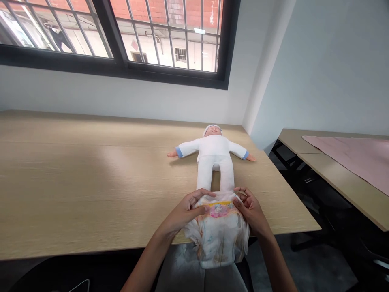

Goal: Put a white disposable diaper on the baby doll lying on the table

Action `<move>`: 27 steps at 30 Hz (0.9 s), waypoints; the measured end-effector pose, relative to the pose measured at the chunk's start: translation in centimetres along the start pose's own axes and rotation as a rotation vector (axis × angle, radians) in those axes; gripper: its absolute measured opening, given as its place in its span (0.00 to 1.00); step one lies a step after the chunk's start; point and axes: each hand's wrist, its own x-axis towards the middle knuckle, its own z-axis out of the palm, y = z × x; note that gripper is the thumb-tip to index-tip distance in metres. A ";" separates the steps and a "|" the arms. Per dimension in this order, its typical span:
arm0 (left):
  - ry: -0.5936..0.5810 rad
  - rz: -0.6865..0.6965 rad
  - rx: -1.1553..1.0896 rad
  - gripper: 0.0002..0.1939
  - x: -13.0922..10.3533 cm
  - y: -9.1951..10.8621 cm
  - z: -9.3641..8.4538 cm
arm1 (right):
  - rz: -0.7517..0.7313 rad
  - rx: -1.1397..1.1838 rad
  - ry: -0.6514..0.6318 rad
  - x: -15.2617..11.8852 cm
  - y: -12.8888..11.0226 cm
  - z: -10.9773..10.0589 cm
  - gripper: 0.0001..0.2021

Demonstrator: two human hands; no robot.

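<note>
A baby doll (214,156) in a white suit with blue cuffs and a white cap lies on its back, arms spread, legs toward me. At the table's front edge a white diaper (220,235) with a yellow and pink printed band covers the doll's feet or hides them from view. My left hand (191,209) grips the diaper's upper left edge between thumb and fingers. On the other side, my right hand (247,209) pinches its upper right edge. The lower part of the diaper hangs over the table edge above my lap.
The wooden table (91,182) extends far to the left, below a barred window (170,36). To the right, across a gap, a second table (343,174) bears a pink cloth (358,156). A wall stands behind both tables.
</note>
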 end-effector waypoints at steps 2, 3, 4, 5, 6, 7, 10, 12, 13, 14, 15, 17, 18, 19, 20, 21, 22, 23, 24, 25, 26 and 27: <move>-0.003 0.007 0.027 0.17 0.1 -0.1 0.0 | 0.016 0.037 0.017 -0.2 0.1 0.1 0.22; -0.003 0.012 0.034 0.16 0.1 -0.1 0.0 | 0.019 0.052 0.026 -0.3 0.1 0.2 0.22; 0.001 0.015 0.038 0.16 0.1 -0.2 0.0 | 0.019 0.067 0.034 -0.3 0.1 0.2 0.22; 0.003 0.018 0.042 0.15 0.1 -0.3 0.0 | 0.018 0.082 0.036 -0.4 0.1 0.3 0.21; 0.003 0.021 0.045 0.15 0.2 -0.4 0.0 | 0.015 0.096 0.036 -0.4 0.0 0.3 0.21; -0.001 0.025 0.051 0.14 0.2 -0.4 0.0 | 0.013 0.107 0.032 -0.4 0.0 0.3 0.21; -0.013 0.029 0.077 0.15 0.2 -0.3 0.0 | 0.003 0.103 0.029 -0.4 0.1 0.3 0.20; -0.017 0.026 0.085 0.18 0.1 -0.1 0.1 | -0.020 0.078 0.047 -0.4 0.2 0.4 0.18; -0.021 0.025 0.082 0.20 0.0 0.0 0.2 | -0.033 0.067 0.056 -0.4 0.3 0.5 0.18; -0.025 0.027 0.077 0.22 -0.1 0.0 0.4 | -0.046 0.062 0.064 -0.4 0.4 0.5 0.17; -0.027 0.031 0.072 0.24 -0.2 0.0 0.6 | -0.057 0.060 0.070 -0.4 0.6 0.6 0.17; -0.006 0.047 0.073 0.26 -0.5 -0.1 1.0 | -0.083 0.053 0.084 -0.4 0.8 0.7 0.17; 0.016 0.055 0.077 0.26 -0.7 -0.2 1.3 | -0.097 0.042 0.094 -0.4 0.9 0.8 0.16; 0.043 0.061 0.075 0.27 -0.8 -0.3 1.7 | -0.111 0.024 0.103 -0.4 1.0 0.7 0.16; 0.070 0.063 0.061 0.27 -0.9 -0.4 2.0 | -0.124 -0.006 0.107 -0.5 0.9 0.7 0.15; 0.095 0.059 0.035 0.28 -1.0 -0.5 2.3 | -0.142 -0.054 0.116 -0.5 0.8 0.6 0.15; 0.116 0.049 0.000 0.30 -1.1 -0.6 2.6 | -0.173 -0.129 0.138 -0.7 0.6 0.5 0.14; 0.136 0.035 -0.038 0.31 -1.1 -0.6 2.9 | -0.221 -0.237 0.174 -0.8 0.2 0.5 0.14; 0.155 0.023 -0.072 0.33 -1.2 -0.6 3.1 | -0.287 -0.370 0.215 -1.1 -0.3 0.5 0.13; 0.174 0.014 -0.098 0.34 -1.2 -0.6 3.3 | -0.366 -0.513 0.246 -1.3 -0.9 0.7 0.12; 0.192 0.008 -0.114 0.35 -1.2 -0.5 3.5 | -0.453 -0.650 0.255 -1.6 -1.5 0.9 0.12; 0.207 0.007 -0.124 0.35 -1.2 -0.5 3.6 | -0.538 -0.770 0.229 -1.9 -2.2 1.3 0.11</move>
